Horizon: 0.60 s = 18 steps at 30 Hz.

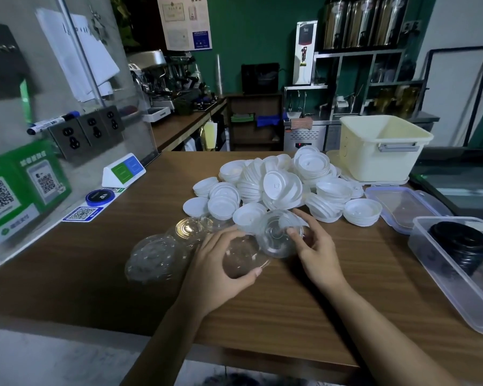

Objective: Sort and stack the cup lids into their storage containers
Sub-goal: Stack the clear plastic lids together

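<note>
A heap of white cup lids [282, 185] lies across the far middle of the wooden counter [304, 302]. In front of it, my left hand [218, 263] grips a clear dome lid [243, 259], thumb along its near rim. My right hand [313, 246] pinches a second clear lid [279, 232], tilted just above and right of the first. More clear lids [156, 257] lie to the left. A stack of black lids [460, 246] sits inside a clear plastic container [457, 299] at the right edge.
A cream tub [385, 149] stands at the back right, with a clear blue-clipped container cover [405, 207] lying in front of it. QR code stands [25, 188] and a small sign [123, 171] line the left side against the wall.
</note>
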Each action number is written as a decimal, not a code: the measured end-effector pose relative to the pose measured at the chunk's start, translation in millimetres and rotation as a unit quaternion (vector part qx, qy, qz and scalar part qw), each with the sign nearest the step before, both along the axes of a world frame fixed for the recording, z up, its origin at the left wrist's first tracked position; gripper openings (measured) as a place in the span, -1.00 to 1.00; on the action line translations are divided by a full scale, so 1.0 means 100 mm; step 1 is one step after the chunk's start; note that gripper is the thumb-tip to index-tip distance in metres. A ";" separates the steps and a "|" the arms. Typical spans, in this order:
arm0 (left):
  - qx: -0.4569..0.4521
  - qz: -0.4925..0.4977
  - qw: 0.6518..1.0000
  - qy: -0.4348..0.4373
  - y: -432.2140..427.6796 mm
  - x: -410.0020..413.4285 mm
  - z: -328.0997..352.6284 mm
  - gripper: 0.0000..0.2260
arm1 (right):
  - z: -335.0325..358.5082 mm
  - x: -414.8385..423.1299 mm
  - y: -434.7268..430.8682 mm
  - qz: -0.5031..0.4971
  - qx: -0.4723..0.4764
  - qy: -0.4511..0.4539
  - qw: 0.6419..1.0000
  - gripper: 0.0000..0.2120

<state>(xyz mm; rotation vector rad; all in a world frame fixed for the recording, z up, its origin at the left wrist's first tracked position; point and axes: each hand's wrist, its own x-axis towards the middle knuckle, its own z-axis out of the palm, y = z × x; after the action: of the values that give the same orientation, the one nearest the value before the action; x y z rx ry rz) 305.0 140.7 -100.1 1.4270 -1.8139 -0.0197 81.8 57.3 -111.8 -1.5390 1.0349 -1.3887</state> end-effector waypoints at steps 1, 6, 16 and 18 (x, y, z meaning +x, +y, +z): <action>0.002 -0.014 1.000 0.004 -0.03 -0.05 0.01 -0.40 | 0.02 0.01 0.02 0.012 -0.002 0.008 1.000 -0.62; 0.021 -0.048 0.998 0.021 -0.18 -0.20 0.00 -0.36 | 0.16 0.06 0.15 0.090 0.021 -0.008 0.996 -0.72; 0.039 0.097 0.993 -0.052 -0.07 -0.12 -0.08 -0.28 | -0.02 0.00 -0.04 0.006 0.013 0.013 1.000 -0.63; 0.059 0.107 0.992 -0.040 -0.07 -0.11 -0.10 -0.28 | -0.05 -0.01 -0.06 -0.002 0.003 0.013 1.000 -0.67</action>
<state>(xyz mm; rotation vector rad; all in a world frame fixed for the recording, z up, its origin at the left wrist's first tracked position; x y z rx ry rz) 294.2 133.3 -109.7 1.7219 -1.7391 0.0417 80.7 51.5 -117.2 -1.5547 1.0590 -1.3704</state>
